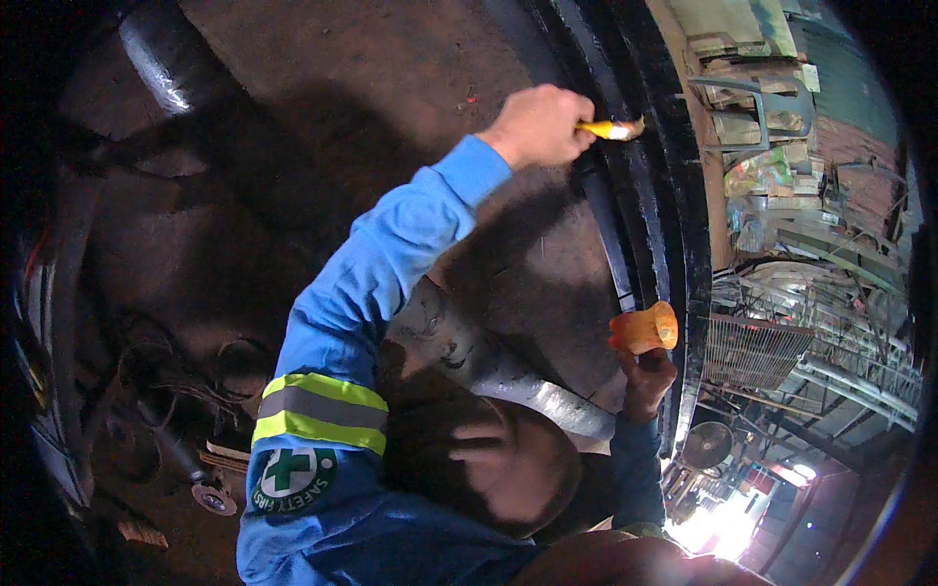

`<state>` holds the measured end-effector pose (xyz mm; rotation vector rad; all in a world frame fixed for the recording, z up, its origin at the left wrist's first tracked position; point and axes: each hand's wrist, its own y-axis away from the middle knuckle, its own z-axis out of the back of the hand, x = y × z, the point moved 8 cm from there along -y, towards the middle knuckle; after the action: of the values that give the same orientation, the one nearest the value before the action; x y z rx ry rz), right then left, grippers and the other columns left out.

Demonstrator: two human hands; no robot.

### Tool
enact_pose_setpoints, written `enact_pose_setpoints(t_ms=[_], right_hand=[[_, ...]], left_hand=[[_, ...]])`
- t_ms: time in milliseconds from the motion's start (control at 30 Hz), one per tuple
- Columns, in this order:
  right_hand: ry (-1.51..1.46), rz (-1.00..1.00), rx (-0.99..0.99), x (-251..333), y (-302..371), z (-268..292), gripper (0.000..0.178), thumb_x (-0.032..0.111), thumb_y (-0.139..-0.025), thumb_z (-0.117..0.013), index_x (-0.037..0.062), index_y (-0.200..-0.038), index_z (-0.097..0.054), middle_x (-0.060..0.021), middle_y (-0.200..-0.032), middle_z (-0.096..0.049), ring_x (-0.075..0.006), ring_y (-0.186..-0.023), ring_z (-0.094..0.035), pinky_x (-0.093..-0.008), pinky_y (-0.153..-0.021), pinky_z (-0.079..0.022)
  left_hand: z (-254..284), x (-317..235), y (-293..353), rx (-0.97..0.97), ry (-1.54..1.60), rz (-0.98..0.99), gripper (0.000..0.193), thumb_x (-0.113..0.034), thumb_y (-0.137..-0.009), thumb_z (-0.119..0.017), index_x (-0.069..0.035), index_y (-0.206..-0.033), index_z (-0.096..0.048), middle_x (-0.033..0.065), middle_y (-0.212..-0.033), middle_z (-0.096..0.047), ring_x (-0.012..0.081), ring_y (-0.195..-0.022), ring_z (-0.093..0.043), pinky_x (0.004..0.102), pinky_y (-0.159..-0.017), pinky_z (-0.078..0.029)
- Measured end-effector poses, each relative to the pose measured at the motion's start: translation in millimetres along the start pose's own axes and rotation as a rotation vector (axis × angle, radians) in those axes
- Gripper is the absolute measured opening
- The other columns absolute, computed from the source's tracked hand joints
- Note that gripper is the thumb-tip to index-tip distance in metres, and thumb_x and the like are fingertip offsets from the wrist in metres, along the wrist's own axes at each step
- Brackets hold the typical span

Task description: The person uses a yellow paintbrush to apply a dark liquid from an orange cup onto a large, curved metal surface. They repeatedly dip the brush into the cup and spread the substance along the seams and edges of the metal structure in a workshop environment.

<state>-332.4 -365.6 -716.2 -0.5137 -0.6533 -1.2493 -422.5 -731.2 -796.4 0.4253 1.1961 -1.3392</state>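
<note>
My left hand [540,125] reaches far out, its fingers closed round the handle of a small paintbrush [611,130]. The brush has a yellow handle and pale bristles, which lie against or just over a glossy black curved beam [640,186]; I cannot tell whether they touch. Closer in, my right hand [647,383] grips an orange-stained cup [645,329] beside the same beam. The cup is tilted, its mouth toward the right, and its contents are hard to make out. Blue sleeves cover both arms; the left has a reflective yellow band.
A shiny dark pipe [542,391] runs under my arms, and another pipe [161,63] is at upper left. Cables [166,361] and a disc-ended tool [215,498] lie at lower left. Beyond the beams are a grey chair [762,112], a grating [747,352] and a fan [708,446].
</note>
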Motion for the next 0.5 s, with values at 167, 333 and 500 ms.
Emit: enact_pose_setpoints(t_ms=[167,333,500], right_hand=[[0.047,-0.007,-0.023,-22,3,13,0.055,0.01,-0.065,-0.086,-0.0082,-0.11,-0.061,-0.0117,-0.103,-0.068,-0.0202,-0.097,-0.065,-0.0349,-0.09,-0.049],[-0.015,-0.014,-0.058,-11,5,14,0.051,0.008,-0.066,-0.084,-0.0097,-0.107,-0.061,-0.0133,-0.103,-0.068,-0.0213,-0.097,-0.065,-0.0348,-0.091,-0.049],[0.022,-0.019,-0.04,-21,5,21,0.054,0.012,-0.066,-0.086,-0.0091,-0.109,-0.062,-0.0132,-0.105,-0.068,-0.0214,-0.099,-0.065,-0.0349,-0.09,-0.05]], left_hand=[[28,15,-14,-0.222,-0.091,-0.019,0.019,-0.029,-0.082,-0.068,-0.013,-0.091,-0.069,0.0132,-0.077,-0.068,0.035,-0.075,-0.066,0.0456,-0.066,-0.052],[56,30,14,-0.706,0.069,0.283,0.027,-0.032,-0.083,-0.067,-0.006,-0.09,-0.068,0.0176,-0.072,-0.066,0.0371,-0.071,-0.066,0.0453,-0.063,-0.052],[5,7,19,-0.544,0.066,0.347,0.026,-0.031,-0.085,-0.065,-0.005,-0.088,-0.062,0.0196,-0.07,-0.065,0.0408,-0.069,-0.065,0.0495,-0.062,-0.051]])
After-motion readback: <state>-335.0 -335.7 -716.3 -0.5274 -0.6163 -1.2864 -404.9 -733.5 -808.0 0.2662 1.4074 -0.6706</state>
